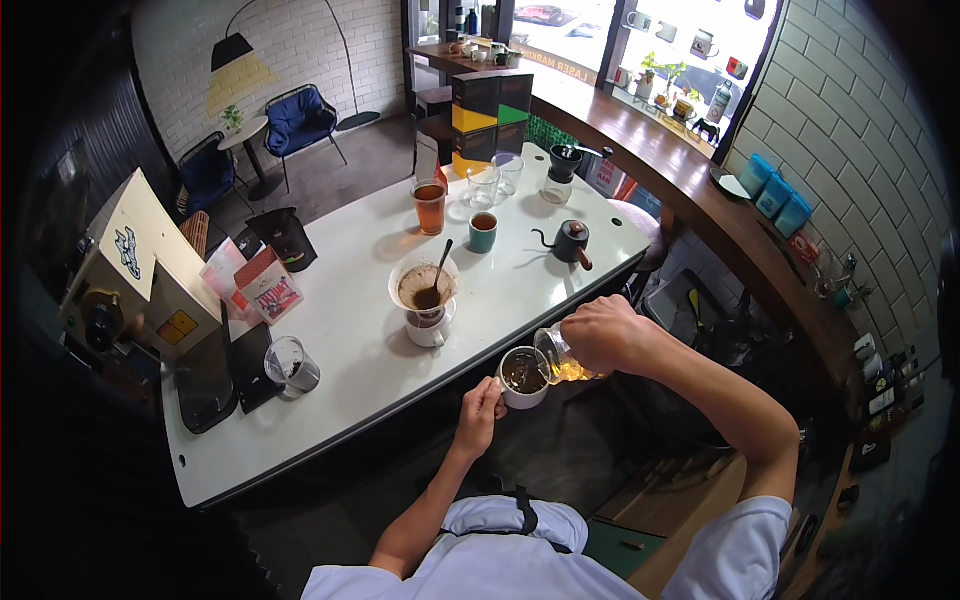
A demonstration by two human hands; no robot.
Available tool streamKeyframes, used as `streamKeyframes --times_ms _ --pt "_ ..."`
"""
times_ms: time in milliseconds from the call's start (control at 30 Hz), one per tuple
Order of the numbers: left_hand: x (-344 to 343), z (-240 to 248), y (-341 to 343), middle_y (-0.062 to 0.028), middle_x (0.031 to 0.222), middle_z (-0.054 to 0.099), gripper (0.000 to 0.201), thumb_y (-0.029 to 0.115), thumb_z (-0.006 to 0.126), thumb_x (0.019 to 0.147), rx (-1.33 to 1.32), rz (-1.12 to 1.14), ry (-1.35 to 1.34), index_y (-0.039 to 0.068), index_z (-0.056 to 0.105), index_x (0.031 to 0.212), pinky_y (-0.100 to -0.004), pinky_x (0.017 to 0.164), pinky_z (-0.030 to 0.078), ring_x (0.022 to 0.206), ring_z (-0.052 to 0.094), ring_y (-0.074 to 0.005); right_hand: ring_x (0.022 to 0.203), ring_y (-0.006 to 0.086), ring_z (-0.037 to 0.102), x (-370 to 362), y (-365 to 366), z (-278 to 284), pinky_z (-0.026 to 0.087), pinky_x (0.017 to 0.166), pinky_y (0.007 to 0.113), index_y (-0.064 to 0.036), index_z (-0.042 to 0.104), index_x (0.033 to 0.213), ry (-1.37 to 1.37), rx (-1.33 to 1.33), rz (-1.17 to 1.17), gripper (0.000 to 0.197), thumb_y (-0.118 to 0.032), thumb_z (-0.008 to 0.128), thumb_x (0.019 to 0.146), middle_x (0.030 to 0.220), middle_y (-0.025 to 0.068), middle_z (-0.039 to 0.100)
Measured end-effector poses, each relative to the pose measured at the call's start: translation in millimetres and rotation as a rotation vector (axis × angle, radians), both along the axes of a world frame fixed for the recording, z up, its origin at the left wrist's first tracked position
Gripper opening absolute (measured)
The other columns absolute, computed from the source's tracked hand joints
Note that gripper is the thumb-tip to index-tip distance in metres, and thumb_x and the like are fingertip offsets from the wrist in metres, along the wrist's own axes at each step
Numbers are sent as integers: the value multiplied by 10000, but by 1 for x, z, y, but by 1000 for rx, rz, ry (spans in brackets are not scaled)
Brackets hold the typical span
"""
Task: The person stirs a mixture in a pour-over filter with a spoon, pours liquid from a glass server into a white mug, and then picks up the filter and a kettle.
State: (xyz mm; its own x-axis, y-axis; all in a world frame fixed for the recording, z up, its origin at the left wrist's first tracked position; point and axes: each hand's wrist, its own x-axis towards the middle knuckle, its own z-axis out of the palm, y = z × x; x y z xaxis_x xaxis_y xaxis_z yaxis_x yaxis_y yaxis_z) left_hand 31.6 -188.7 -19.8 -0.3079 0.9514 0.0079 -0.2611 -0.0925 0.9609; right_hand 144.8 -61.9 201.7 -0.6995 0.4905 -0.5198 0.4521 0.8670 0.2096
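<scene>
My left hand [479,414] is closed on the handle side of a white mug [526,402], held off the table's front edge. Dark liquid with a rippled, bubbly surface shows inside it. My right hand [606,334] grips a small clear glass pitcher [556,357], tipped over the mug's right rim, with amber liquid in it. My fingers hide how the pitcher is held. On the table beyond stands a dripper with a paper filter [408,290], dark wet grounds and a spoon [443,262] inside. Under it sits a white cup [431,330].
The white table [350,375] also bears a teal cup [483,238], a plastic cup of amber drink [430,208], a black gooseneck kettle [573,242], a hand grinder [560,178], empty glasses [482,188] and a clear canister [291,366]. A cream machine [150,270] stands left.
</scene>
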Motion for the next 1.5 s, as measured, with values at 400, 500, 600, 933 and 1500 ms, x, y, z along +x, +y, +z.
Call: streamKeyframes --times_ms 400,500,600,933,1500 --pt "-1 -4 2 29 646 370 322 257 416 992 -2 33 -68 86 437 720 -212 517 310 562 328 -48 782 292 666 -3 8 -8 502 578 372 -43 687 780 83 -41 46 131 -115 654 675 777 120 678" --pt "-3 -6 1 28 649 373 319 256 416 992 -2 45 -76 86 440 723 -212 516 312 566 334 -48 815 292 657 2 21 -19 507 646 380 -41 683 789 132 -82 71 175 -207 656 739 794 124 675" --pt "-5 -6 -2 28 652 372 316 254 420 991 -3 54 -82 88 442 722 -213 519 315 573 335 -48 851 289 646 9 31 -28 498 728 388 -38 676 798 200 -83 57 276 -311 632 802 803 135 666" --pt "-28 -1 -25 27 635 352 311 230 415 997 -3 169 -168 70 428 731 -224 518 311 565 313 -50 558 259 554 38 69 -72 435 572 352 23 592 720 648 -483 -23 374 -317 617 874 573 122 540" --pt "-103 -10 -84 16 716 386 245 205 381 999 -3 489 -185 74 478 815 -239 573 321 636 351 -68 493 25 377 -38 104 -271 309 454 205 -69 515 681 1433 -747 -841 345 -288 566 942 585 -62 420"
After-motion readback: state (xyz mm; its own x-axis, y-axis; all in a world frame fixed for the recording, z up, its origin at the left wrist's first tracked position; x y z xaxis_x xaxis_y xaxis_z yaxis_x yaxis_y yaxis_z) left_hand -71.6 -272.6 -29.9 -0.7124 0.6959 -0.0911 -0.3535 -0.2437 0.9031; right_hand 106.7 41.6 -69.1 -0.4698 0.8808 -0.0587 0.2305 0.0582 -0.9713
